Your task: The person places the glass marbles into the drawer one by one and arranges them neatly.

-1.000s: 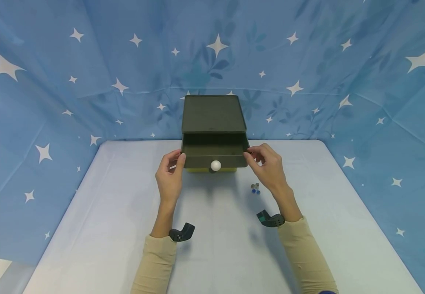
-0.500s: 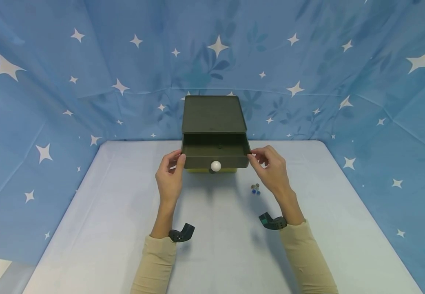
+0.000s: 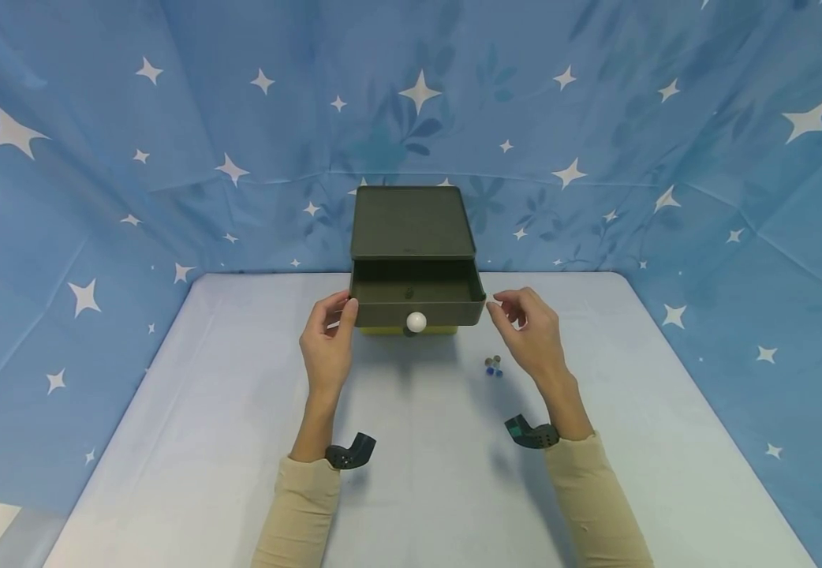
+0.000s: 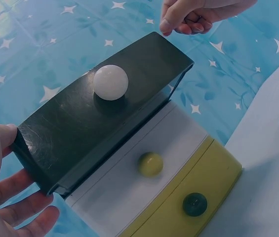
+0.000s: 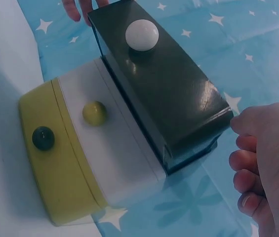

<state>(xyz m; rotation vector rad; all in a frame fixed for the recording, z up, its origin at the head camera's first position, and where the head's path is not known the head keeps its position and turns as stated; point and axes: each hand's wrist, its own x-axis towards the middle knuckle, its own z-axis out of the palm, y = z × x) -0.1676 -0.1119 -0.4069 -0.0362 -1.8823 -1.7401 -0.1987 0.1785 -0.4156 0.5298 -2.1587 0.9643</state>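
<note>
One small cabinet, centered at the far side of a white table, carries three drawers and three round knobs. The dark green top drawer, with its white knob, stands pulled out toward the person; below it, the white middle drawer bears a yellow knob, and the yellow bottom drawer a dark green knob — both of these sit flush in the cabinet. Inside the top drawer, one small dark spot shows, too small to identify. On the table near the right hand lies one cluster of small glass balls, apparently five, some clear and some blue.

Two hands flank the drawer, well apart from each other. The left hand grips the drawer's left front corner, thumb at the front edge and fingers around the side and underneath. The right hand holds nothing; its fingers are loosely curled, with a gap between thumb and forefinger. Its thumb is right beside the drawer's right front corner — whether the two touch, the views do not settle.

Two dark wrist devices and two tan sleeves frame the scene, before one blue cloth backdrop scattered with pale four-pointed stars.
</note>
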